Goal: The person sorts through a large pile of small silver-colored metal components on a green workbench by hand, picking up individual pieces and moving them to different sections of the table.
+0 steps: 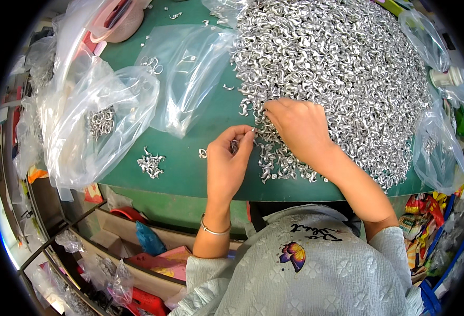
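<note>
A large heap of small silver metal hooks (337, 63) covers the right half of the green table (190, 174). My right hand (298, 129) rests on the heap's near left edge, fingers curled down among the hooks. My left hand (229, 160) is beside it, fingertips pinched on a small metal hook (235, 145) at the heap's edge. A thin silver bangle is on my left wrist. A small cluster of hooks (150, 164) and a single loose hook (202, 153) lie on the table left of my hands.
Clear plastic bags (100, 121), one holding some hooks, lie on the table's left part. More bags sit along the right edge (437, 152). A pink bowl (119, 21) stands at the far left. Shelves with bags and coloured items are below the table front.
</note>
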`<action>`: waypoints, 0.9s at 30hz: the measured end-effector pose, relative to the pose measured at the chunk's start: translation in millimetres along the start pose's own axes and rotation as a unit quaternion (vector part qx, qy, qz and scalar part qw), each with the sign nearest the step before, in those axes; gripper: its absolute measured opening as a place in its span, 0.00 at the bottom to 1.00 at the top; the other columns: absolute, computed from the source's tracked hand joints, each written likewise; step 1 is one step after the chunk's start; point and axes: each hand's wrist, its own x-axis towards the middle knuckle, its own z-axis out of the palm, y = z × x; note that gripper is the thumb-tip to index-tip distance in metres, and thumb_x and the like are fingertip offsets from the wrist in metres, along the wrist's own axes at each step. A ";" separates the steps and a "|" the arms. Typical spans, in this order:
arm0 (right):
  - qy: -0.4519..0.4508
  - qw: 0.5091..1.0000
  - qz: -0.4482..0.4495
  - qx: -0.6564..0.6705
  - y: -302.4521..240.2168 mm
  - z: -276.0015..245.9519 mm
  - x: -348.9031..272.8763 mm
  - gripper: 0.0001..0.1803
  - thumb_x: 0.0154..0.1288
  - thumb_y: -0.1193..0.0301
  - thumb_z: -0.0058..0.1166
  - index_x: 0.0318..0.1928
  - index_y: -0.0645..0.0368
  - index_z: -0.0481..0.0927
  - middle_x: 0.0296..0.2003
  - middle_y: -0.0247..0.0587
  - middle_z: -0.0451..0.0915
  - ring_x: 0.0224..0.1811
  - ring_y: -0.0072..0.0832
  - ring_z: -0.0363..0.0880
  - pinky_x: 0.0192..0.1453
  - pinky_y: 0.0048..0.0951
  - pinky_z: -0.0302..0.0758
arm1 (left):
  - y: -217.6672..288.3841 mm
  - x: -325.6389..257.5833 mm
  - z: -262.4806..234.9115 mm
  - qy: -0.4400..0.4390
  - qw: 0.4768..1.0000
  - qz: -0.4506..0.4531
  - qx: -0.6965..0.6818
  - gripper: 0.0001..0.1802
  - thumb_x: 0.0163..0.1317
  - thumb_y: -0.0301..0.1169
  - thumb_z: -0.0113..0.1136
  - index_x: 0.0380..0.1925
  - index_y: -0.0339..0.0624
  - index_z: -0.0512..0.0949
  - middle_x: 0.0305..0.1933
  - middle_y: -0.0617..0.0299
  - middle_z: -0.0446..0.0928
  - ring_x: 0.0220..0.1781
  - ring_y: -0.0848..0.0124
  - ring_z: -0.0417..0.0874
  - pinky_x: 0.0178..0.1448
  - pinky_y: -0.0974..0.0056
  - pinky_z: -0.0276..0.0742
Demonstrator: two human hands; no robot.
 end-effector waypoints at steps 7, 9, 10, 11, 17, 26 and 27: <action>-0.010 0.985 0.058 0.160 0.4 -22.3 -2.8 0.03 0.56 0.75 0.56 0.31 0.60 0.79 0.17 0.39 0.73 0.16 0.30 0.74 0.21 0.31 0.68 | -2.8 -0.7 -15.9 -0.094 0.946 -0.122 -0.286 0.11 0.67 0.28 0.52 0.41 0.30 0.76 0.22 0.73 0.64 0.19 0.86 0.57 0.20 0.78 0.50; -0.061 0.940 0.140 0.304 4.6 -35.0 -7.7 0.04 0.59 0.74 0.56 0.33 0.62 0.79 0.16 0.32 0.70 0.14 0.17 0.65 0.19 0.24 0.61 | -1.7 -0.8 -15.3 -0.101 0.939 -0.129 -0.302 0.11 0.68 0.29 0.50 0.41 0.29 0.76 0.22 0.72 0.63 0.19 0.85 0.56 0.20 0.78 0.50; -0.072 0.898 0.181 0.394 5.7 -37.4 -9.0 0.04 0.60 0.74 0.56 0.32 0.62 0.79 0.16 0.29 0.69 0.14 0.15 0.63 0.18 0.22 0.60 | -1.3 -1.3 -15.2 -0.107 0.937 -0.131 -0.306 0.11 0.68 0.28 0.50 0.41 0.29 0.76 0.23 0.71 0.64 0.19 0.85 0.57 0.20 0.78 0.50; -0.081 0.846 0.220 0.479 5.7 -40.4 -9.7 0.04 0.60 0.74 0.56 0.32 0.62 0.79 0.16 0.27 0.68 0.15 0.14 0.62 0.18 0.21 0.58 | -0.8 -1.6 -15.3 -0.114 0.935 -0.132 -0.310 0.11 0.68 0.28 0.50 0.41 0.29 0.76 0.24 0.70 0.65 0.19 0.85 0.57 0.20 0.78 0.50; -0.089 0.485 0.273 0.826 13.9 -44.0 -19.9 0.09 0.61 0.70 0.43 0.33 0.64 0.73 0.24 0.40 0.70 0.18 0.20 0.63 0.13 0.18 0.55 | 0.2 -10.3 -7.3 -0.106 0.990 -0.063 -0.061 0.10 0.65 0.28 0.55 0.40 0.31 0.78 0.25 0.72 0.70 0.22 0.87 0.61 0.21 0.78 0.52; -0.112 0.688 0.229 0.679 11.9 -40.9 -25.0 0.12 0.65 0.66 0.50 0.28 0.61 0.77 0.17 0.33 0.72 0.16 0.23 0.67 0.16 0.23 0.61 | -3.1 -12.8 -3.3 0.080 0.954 0.157 0.244 0.08 0.56 0.20 0.60 0.37 0.36 0.79 0.20 0.63 0.66 0.21 0.78 0.63 0.26 0.71 0.60; -0.096 0.797 0.209 0.559 2.6 -39.2 -23.6 0.10 0.64 0.67 0.52 0.29 0.60 0.79 0.16 0.33 0.73 0.15 0.26 0.68 0.17 0.25 0.63 | -4.6 -11.9 -2.8 0.080 0.945 0.170 0.267 0.08 0.55 0.20 0.61 0.36 0.36 0.80 0.20 0.62 0.66 0.20 0.76 0.63 0.26 0.70 0.61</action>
